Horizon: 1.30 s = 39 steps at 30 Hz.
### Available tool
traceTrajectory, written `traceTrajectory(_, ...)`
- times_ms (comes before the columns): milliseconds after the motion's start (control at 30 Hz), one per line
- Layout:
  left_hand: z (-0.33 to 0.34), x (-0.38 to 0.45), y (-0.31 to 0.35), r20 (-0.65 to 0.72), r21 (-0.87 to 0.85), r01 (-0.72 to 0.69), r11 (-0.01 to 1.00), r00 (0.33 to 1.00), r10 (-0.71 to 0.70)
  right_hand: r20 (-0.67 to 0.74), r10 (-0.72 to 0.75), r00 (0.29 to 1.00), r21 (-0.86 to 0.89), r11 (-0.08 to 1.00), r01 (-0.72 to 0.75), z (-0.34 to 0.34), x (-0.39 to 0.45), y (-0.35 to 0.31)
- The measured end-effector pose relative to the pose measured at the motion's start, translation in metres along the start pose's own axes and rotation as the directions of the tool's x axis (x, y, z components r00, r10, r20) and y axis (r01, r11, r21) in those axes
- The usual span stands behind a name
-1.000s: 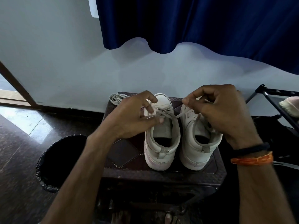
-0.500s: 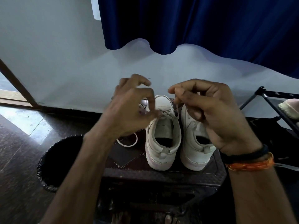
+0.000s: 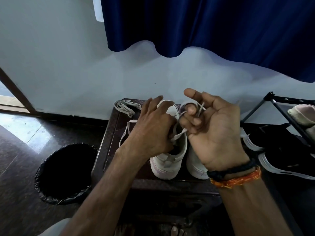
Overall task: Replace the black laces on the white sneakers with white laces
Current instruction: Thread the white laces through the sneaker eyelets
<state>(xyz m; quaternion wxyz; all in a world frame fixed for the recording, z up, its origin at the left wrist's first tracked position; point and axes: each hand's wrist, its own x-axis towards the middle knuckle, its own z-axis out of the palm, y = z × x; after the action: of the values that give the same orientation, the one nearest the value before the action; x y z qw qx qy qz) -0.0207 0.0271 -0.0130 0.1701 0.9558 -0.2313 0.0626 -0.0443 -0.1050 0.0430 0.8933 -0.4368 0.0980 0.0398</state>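
Note:
Two white sneakers, the left sneaker [image 3: 167,161] and the right sneaker [image 3: 196,165], stand heels toward me on a dark stool [image 3: 109,142]. My left hand [image 3: 151,132] lies over the left sneaker's opening, and a white lace [image 3: 179,134] comes out from under its thumb side. That lace runs to my right hand [image 3: 218,133], which is palm-up above the right sneaker and has the lace looped round its curled fingers. A slack loop of lace [image 3: 125,132] hangs left of my left wrist. A spare bundle of white lace [image 3: 125,107] lies at the stool's far left corner.
A black bin [image 3: 66,172] stands on the floor left of the stool. A black metal shoe rack [image 3: 279,108] is at the right, with dark shoes with white soles [image 3: 283,160] beside it. The wall and a blue curtain [image 3: 204,23] are behind.
My right hand has turned palm-up and wound the lace round its fingers. My left hand has dropped onto the left sneaker's opening, and the lace between my hands is shorter.

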Motion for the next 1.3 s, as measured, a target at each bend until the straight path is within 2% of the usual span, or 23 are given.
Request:
traceTrajectory(100, -0.001, 0.002, -0.002, -0.043, -0.101, -0.021, 0.995, 0.999, 0.017, -0.034, -0.02, 0.999, 0.01, 1.0, 0.021, -0.001, -0.002, 0.004)
traceTrajectory(200, -0.014, 0.001, -0.001, -0.074, -0.267, -0.021, 0.963, 0.997, 0.001, -0.106, -0.06, 0.993, -0.087, 0.995, 0.051, -0.005, 0.0, 0.007)
traceTrajectory(300, -0.029, -0.003, 0.002, -0.034, -0.475, -0.01, 0.88, 0.999, -0.007, -0.169, -0.039, 0.985, -0.132, 0.991, 0.017, -0.005, 0.002, 0.015)
traceTrajectory(433, -0.033, -0.006, 0.003, 0.02, -0.624, 0.008, 0.781, 1.0, 0.005, -0.175, -0.023, 0.984, -0.081, 0.997, 0.009, -0.002, 0.001, 0.022)
traceTrajectory(533, -0.033, -0.006, -0.001, -0.014, -0.657, 0.015, 0.754, 0.999, -0.032, -0.143, -0.034, 0.989, -0.05, 0.998, 0.027, 0.001, -0.003, 0.02)
traceTrajectory(633, -0.036, -0.007, -0.002, -0.068, -0.611, -0.01, 0.792, 0.997, -0.04, -0.084, -0.036, 0.996, -0.09, 0.996, 0.029, 0.003, -0.006, 0.018)
traceTrajectory(733, -0.039, -0.008, -0.004, -0.097, -0.579, -0.001, 0.815, 0.993, -0.067, 0.005, -0.054, 0.999, -0.291, 0.955, 0.054, -0.005, -0.003, 0.014)
traceTrajectory(767, -0.04, -0.009, -0.006, -0.104, -0.577, 0.006, 0.817, 0.991, -0.081, 0.035, -0.079, 0.996, -0.426, 0.901, 0.086, -0.008, -0.001, 0.011)
traceTrajectory(800, -0.042, -0.009, -0.007, -0.108, -0.581, 0.016, 0.814, 0.99, -0.096, 0.076, -0.114, 0.991, -0.596, 0.791, 0.137, -0.013, 0.002, 0.008)
traceTrajectory(833, -0.043, -0.008, -0.009, -0.101, -0.592, 0.034, 0.805, 0.988, -0.116, 0.132, -0.149, 0.98, -0.768, 0.61, 0.196, -0.017, 0.004, 0.004)
traceTrajectory(867, -0.044, -0.008, -0.01, -0.074, -0.609, 0.064, 0.791, 0.988, -0.136, 0.194, -0.166, 0.967, -0.89, 0.384, 0.245, -0.021, 0.006, 0.001)
traceTrajectory(900, -0.044, -0.008, -0.009, -0.029, -0.628, 0.099, 0.772, 0.988, -0.151, 0.247, -0.154, 0.957, -0.946, 0.174, 0.272, -0.025, 0.006, -0.004)
traceTrajectory(933, -0.045, -0.008, -0.008, 0.026, -0.651, 0.138, 0.747, 0.987, -0.16, 0.29, -0.12, 0.95, -0.956, 0.015, 0.294, -0.027, 0.004, -0.008)
traceTrajectory(967, -0.044, -0.008, -0.006, 0.076, -0.678, 0.176, 0.713, 0.983, -0.17, 0.316, -0.067, 0.946, -0.947, -0.076, 0.311, -0.027, 0.002, -0.012)
traceTrajectory(1033, -0.041, -0.008, -0.003, 0.15, -0.741, 0.249, 0.624, 0.967, -0.208, 0.348, 0.026, 0.937, -0.932, -0.096, 0.349, -0.026, -0.003, -0.017)
traceTrajectory(1133, -0.034, -0.007, 0.001, 0.234, -0.782, 0.346, 0.518, 0.934, -0.27, 0.377, -0.019, 0.926, -0.917, -0.15, 0.37, -0.025, -0.005, -0.016)
traceTrajectory(1200, -0.029, -0.007, 0.0, 0.238, -0.765, 0.378, 0.521, 0.918, -0.318, 0.359, -0.047, 0.932, -0.915, -0.213, 0.341, -0.023, -0.005, -0.014)
traceTrajectory(1300, -0.027, -0.006, 0.0, 0.284, -0.699, 0.419, 0.579, 0.906, -0.314, 0.339, 0.005, 0.941, -0.895, -0.305, 0.324, -0.02, -0.007, -0.013)
